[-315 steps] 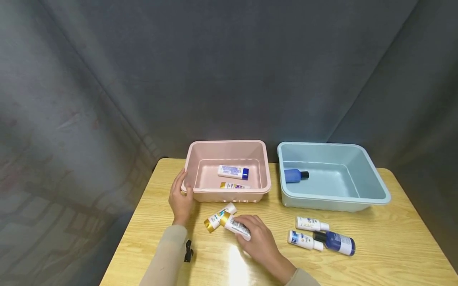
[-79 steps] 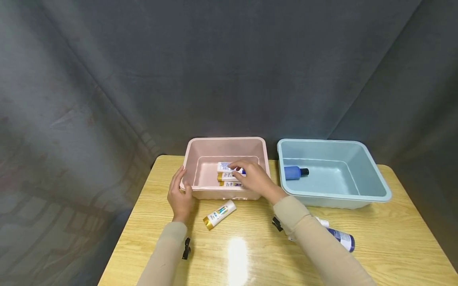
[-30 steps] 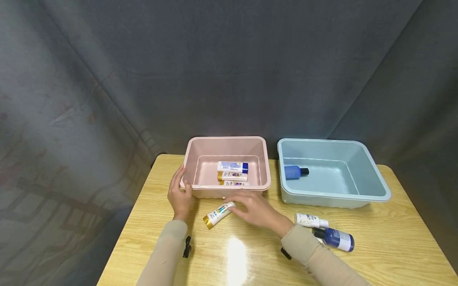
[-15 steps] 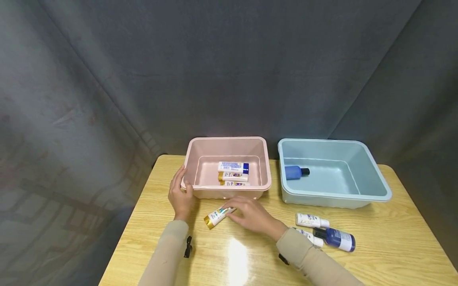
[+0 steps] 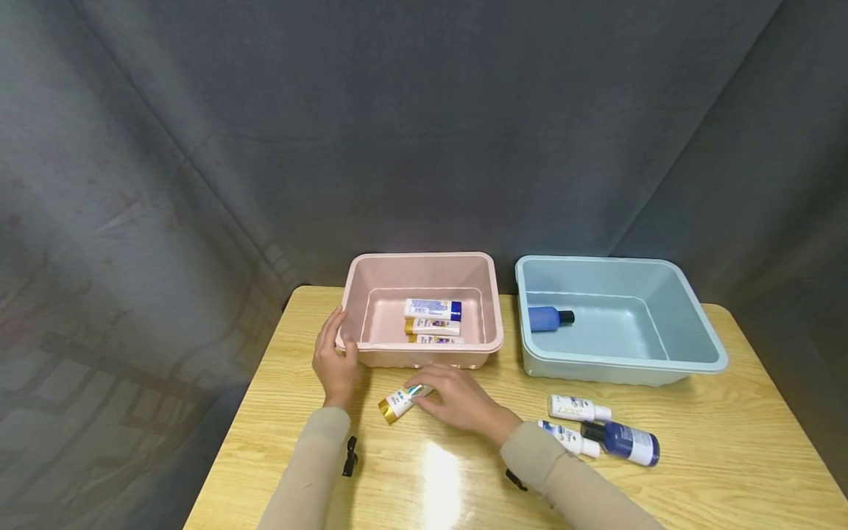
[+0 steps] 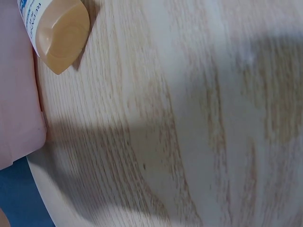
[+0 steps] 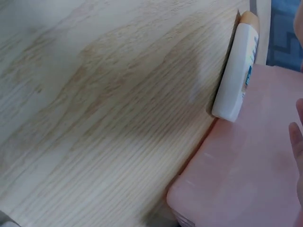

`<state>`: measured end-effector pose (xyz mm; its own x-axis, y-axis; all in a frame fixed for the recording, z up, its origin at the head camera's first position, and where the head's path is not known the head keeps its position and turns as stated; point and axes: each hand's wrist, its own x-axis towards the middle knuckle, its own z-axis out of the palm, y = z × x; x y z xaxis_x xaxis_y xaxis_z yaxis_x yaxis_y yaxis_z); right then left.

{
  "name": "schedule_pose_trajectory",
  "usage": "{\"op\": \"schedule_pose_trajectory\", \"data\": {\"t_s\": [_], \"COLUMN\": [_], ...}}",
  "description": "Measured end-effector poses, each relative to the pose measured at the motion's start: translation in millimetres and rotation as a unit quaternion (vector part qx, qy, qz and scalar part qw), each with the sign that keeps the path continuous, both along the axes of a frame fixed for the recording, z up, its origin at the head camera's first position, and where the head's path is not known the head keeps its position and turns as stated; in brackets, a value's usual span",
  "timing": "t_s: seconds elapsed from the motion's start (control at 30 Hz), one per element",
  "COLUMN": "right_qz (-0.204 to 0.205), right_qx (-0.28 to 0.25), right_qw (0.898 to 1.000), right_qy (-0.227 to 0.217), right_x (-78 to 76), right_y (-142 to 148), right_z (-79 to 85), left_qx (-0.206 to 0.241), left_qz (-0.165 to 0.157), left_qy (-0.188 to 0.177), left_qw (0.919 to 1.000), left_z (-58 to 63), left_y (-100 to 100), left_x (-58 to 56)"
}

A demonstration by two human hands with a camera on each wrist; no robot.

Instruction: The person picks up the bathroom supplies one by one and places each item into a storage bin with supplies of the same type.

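Observation:
In the head view my left hand (image 5: 336,372) rests at the front left corner of the pink bin (image 5: 424,358), fingers along its left side and thumb at the front rim. My right hand (image 5: 457,397) is over the white end of a white tube with a gold cap (image 5: 397,403), lying slantwise in front of that bin. The right wrist view shows the tube (image 7: 235,75) on the table beside the bin wall, the visible fingers (image 7: 297,142) apart from it. Inside the pink bin lie a blue-capped white tube (image 5: 427,309) and two gold-capped white tubes (image 5: 437,327).
To the right stands a light blue bin (image 5: 629,366) with a blue, black-capped bottle (image 5: 545,319) inside. In front of it on the wooden table (image 5: 715,456) lie two white bottles (image 5: 575,407) and a dark blue bottle (image 5: 629,443). Dark curtains (image 5: 424,132) hang behind.
Since the earliest frame, another gold-capped tube has gone from my right hand into the pink bin. The right hand has come back out and shifted slightly left over the table tube. My left hand stays put.

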<state>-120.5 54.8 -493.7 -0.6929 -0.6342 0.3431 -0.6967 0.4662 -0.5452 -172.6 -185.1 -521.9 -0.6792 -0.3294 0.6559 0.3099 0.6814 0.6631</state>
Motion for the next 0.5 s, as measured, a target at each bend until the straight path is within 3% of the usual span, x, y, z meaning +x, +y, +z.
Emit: {"op": "schedule_pose_trajectory", "data": {"t_s": [0.5], "right_qz": [-0.012], "right_qx": [0.003], "right_qw": [1.000], "right_qy": [-0.022], "right_x": [-8.7], "right_y": [-7], "right_z": [-15.3], "left_qx": [0.007], "left_qz": [-0.001], "left_qy": [0.011], "left_qw": [0.9999], "left_z": [-2.5], "left_y": [0], "left_x": [-1.2]}}
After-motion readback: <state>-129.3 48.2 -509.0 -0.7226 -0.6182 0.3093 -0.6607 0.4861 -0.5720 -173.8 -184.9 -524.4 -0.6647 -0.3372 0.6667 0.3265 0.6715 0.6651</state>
